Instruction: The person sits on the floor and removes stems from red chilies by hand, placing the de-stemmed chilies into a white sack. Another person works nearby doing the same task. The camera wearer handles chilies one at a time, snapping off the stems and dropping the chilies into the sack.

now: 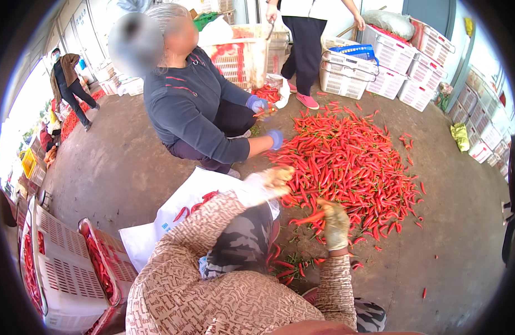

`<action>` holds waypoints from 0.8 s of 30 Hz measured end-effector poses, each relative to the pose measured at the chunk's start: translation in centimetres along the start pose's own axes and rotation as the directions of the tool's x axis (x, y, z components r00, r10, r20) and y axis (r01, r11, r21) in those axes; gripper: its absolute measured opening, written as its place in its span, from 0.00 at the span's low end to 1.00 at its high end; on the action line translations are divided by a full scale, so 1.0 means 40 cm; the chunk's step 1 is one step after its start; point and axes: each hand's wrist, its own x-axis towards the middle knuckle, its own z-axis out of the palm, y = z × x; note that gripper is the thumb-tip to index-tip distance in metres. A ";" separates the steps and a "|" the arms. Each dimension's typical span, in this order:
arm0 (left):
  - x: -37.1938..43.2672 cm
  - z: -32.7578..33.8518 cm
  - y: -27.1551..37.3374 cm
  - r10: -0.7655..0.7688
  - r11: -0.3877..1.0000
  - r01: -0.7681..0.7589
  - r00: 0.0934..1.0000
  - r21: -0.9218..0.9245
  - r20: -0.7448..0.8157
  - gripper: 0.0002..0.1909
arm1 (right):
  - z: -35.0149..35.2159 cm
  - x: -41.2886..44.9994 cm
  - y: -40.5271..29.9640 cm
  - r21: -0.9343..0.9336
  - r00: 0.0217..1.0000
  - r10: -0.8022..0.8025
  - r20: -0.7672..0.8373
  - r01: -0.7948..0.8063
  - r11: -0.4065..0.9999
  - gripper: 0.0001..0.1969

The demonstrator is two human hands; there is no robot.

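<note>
A large pile of red chili peppers (349, 167) lies on the concrete floor in front of me. My right hand (335, 224), in a soiled glove, is at the pile's near edge, its fingers closed on a red chili pepper (310, 218). My left hand (272, 182), gloved and blurred, is over the pile's left edge with fingers curled; whether it holds anything is unclear. A white sack (157, 234) with a few chilies on it lies to the left of my knee. More chilies and green stems (289, 268) lie on the floor between my legs.
A co-worker (194, 109) in blue gloves squats close on my left, handling chilies. Another person (305, 46) stands beyond the pile. Plastic crates of chilies (69, 268) stand at the lower left; stacked white crates (349, 75) line the back. A further person (69, 83) stands far left.
</note>
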 end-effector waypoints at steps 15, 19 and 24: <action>-0.060 0.220 -0.073 -0.377 0.672 0.334 0.922 0.661 -0.083 0.17 | 0.158 -0.063 -0.165 0.130 0.974 0.208 0.092 -0.218 0.967 0.09; -0.076 0.231 -0.067 -0.242 0.296 0.189 0.963 0.936 -0.117 0.17 | 0.193 -0.075 -0.159 0.111 0.976 0.219 -0.007 -0.216 0.970 0.07; -0.127 0.248 -0.031 -0.236 0.578 0.126 0.971 0.806 0.017 0.20 | 0.188 -0.069 -0.098 0.442 0.940 0.321 0.116 -0.339 0.830 0.09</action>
